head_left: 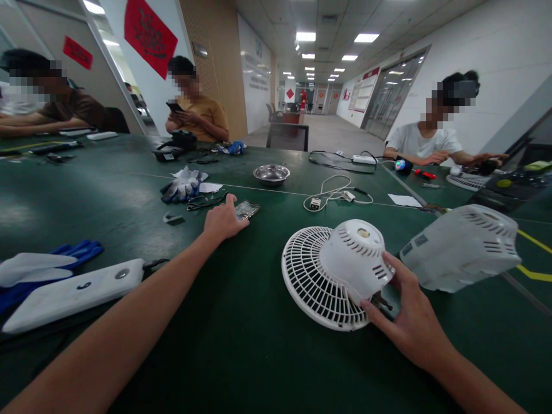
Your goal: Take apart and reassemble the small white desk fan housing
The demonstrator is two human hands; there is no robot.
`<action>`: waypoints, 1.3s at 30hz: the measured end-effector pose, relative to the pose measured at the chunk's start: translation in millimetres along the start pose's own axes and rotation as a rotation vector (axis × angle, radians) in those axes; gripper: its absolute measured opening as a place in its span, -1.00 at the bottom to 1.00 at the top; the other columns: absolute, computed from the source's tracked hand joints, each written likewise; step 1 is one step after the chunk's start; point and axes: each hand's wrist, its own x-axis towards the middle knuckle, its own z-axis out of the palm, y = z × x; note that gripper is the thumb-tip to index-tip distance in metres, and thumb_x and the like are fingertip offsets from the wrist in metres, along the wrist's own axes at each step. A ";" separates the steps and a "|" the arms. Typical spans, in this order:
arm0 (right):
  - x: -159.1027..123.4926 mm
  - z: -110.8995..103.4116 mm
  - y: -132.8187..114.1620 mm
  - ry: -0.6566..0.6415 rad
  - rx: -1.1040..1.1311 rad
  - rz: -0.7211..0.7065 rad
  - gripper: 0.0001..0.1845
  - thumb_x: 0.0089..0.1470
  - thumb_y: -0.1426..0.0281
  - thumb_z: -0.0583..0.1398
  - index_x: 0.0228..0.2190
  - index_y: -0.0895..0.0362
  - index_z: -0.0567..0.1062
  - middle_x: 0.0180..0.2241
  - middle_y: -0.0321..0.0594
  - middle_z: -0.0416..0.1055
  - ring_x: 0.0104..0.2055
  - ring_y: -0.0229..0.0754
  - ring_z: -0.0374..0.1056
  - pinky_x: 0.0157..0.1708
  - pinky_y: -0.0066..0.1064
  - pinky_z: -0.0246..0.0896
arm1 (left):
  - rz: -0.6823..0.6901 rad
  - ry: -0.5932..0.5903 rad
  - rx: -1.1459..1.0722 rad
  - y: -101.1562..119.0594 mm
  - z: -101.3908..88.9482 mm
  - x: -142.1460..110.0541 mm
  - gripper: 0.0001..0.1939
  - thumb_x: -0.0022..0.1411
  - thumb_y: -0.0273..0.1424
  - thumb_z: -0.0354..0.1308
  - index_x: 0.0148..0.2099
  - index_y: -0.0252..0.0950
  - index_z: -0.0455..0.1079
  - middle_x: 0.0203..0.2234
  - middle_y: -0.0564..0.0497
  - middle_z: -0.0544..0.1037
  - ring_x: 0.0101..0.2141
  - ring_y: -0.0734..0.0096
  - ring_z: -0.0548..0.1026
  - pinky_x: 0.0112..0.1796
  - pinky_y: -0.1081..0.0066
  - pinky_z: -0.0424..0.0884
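White plastic is gripped at the lower right of centre: the housing of the fan [338, 275] is held between the thumb and fingers of the right hand [414, 322], its round grille facing down towards the green table [259, 362]. Whether the rim is fully supported cannot be told. Should the grip be loosened while the weight is off balance, the fan could be tipped and its thin bars cracked. At the lower left, a white box [80, 293] is seen beside a blue and white glove [49, 267]. At the right, the cover [463, 250] is left just beside the right hand; it could be knocked by a wide swing of the wrist.

Near the centre, the phone [248, 209] is touched by the left hand [223, 221]; whether it is pinched cannot be told. With attention split between two hands, the fan could be let slip. Farther off, a steel bowl [271, 174] and a white cable [348, 196] are set out; the cable could be snagged by a long reach. Three people are seated beyond.
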 end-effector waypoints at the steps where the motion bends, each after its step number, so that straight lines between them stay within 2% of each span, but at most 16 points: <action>1: 0.0 -0.1 -0.1 0.001 0.002 0.003 -0.14 0.13 0.11 0.24 0.31 0.04 0.01 0.17 0.10 0.27 -0.03 0.17 0.45 -0.10 0.08 0.45 | -0.008 0.005 0.006 -2.2 0.7 1.8 -0.22 0.12 -0.09 0.20 0.27 -0.31 0.07 -0.04 -0.30 0.54 -0.04 -0.15 0.54 -0.05 0.11 0.38; 5: 0.3 -0.1 0.6 -0.006 0.014 0.005 -0.14 0.14 0.15 0.24 0.32 0.02 -0.01 0.19 0.07 0.25 0.00 0.16 0.43 -0.06 0.08 0.43 | -0.062 0.032 0.020 -14.9 6.3 7.8 -0.25 0.12 -0.08 0.19 0.24 -0.36 0.11 -0.07 -0.36 0.53 -0.05 -0.21 0.52 -0.06 0.05 0.36; 8: 1.2 3.0 3.6 0.010 0.027 -0.010 -0.13 0.13 0.17 0.25 0.33 0.02 -0.02 0.20 0.08 0.24 0.01 0.16 0.42 -0.02 0.08 0.41 | -0.040 0.147 0.038 -17.8 11.1 7.5 -0.29 0.16 -0.13 0.17 0.25 -0.40 0.14 -0.04 -0.40 0.50 0.03 -0.26 0.45 0.04 -0.02 0.29; 11: 3.7 9.9 8.3 0.044 0.057 -0.036 -0.11 0.12 0.21 0.24 0.34 0.04 -0.05 0.25 0.11 0.18 0.13 0.20 0.34 0.09 0.09 0.32 | 0.164 0.287 -0.023 -4.1 15.6 -1.2 -0.29 0.16 -0.11 0.21 0.26 -0.34 0.17 0.10 -0.36 0.39 0.14 -0.22 0.34 0.15 -0.04 0.17; 13: 6.1 15.7 11.3 0.066 0.078 -0.023 -0.07 0.11 0.20 0.25 0.35 0.04 -0.08 0.28 0.11 0.14 0.20 0.21 0.28 0.14 0.10 0.27 | 0.298 0.307 -0.136 14.0 18.8 -12.2 -0.34 0.23 -0.08 0.15 0.26 -0.32 0.18 0.14 -0.32 0.36 0.16 -0.15 0.32 0.16 0.01 0.20; 16: 8.8 23.3 14.3 0.115 0.108 0.007 -0.01 0.07 0.18 0.28 0.36 0.07 -0.10 0.31 0.11 0.09 0.26 0.22 0.22 0.22 0.13 0.17 | 0.429 0.259 -0.320 44.8 24.2 -33.0 -0.45 0.34 -0.08 0.02 0.25 -0.29 0.19 0.15 -0.26 0.37 0.17 -0.07 0.33 0.16 0.03 0.22; 19: 9.7 27.1 14.8 0.120 0.150 0.044 0.02 0.05 0.16 0.30 0.35 0.10 -0.08 0.30 0.11 0.12 0.24 0.19 0.24 0.21 0.07 0.19 | 0.477 0.101 -0.540 67.3 28.0 -51.7 -0.51 0.42 -0.10 -0.10 0.22 -0.29 0.20 0.13 -0.24 0.42 0.12 0.04 0.40 0.12 0.09 0.29; 22: 10.5 28.2 12.7 0.148 0.158 0.067 0.00 0.05 0.13 0.30 0.35 0.10 -0.04 0.27 0.10 0.18 0.18 0.15 0.32 0.17 0.02 0.24 | 0.496 -0.050 -0.705 78.0 27.2 -65.3 -0.52 0.43 -0.09 -0.12 0.22 -0.27 0.21 0.07 -0.20 0.49 0.07 0.11 0.47 0.08 0.16 0.33; 25: 13.0 30.0 8.2 0.202 0.164 0.079 0.00 0.02 0.10 0.32 0.34 0.11 0.01 0.23 0.08 0.27 0.15 0.15 0.35 0.15 0.01 0.24 | 0.487 -0.131 -0.786 83.5 22.9 -78.8 -0.53 0.43 -0.08 -0.12 0.20 -0.24 0.26 0.01 -0.16 0.56 0.02 0.15 0.52 0.04 0.22 0.36; 28: 17.0 33.7 2.6 0.252 0.203 0.079 -0.01 0.01 0.10 0.32 0.33 0.11 0.06 0.18 0.05 0.35 0.09 0.12 0.40 0.12 -0.03 0.28 | 0.471 -0.154 -0.788 88.5 19.3 -94.8 -0.51 0.44 -0.05 -0.15 0.19 -0.22 0.30 -0.01 -0.15 0.58 -0.03 0.14 0.55 -0.01 0.23 0.38; 32: 20.8 36.4 -2.6 0.293 0.213 0.053 -0.04 0.00 0.09 0.33 0.32 0.10 0.11 0.21 0.03 0.33 0.08 0.11 0.40 0.09 -0.04 0.29 | 0.391 -0.113 -0.785 91.3 18.6 -110.9 -0.49 0.44 -0.06 -0.15 0.21 -0.23 0.31 -0.01 -0.17 0.59 -0.03 0.13 0.55 -0.04 0.25 0.39; 39: 21.2 35.1 0.4 0.270 0.270 0.042 -0.07 -0.02 0.08 0.34 0.28 0.12 0.18 0.06 0.00 0.47 -0.02 0.08 0.46 -0.01 -0.09 0.38 | 0.343 -0.088 -0.849 88.6 18.6 -110.6 -0.57 0.42 -0.13 -0.07 0.16 -0.24 0.36 -0.07 -0.14 0.60 -0.12 0.21 0.58 -0.10 0.31 0.40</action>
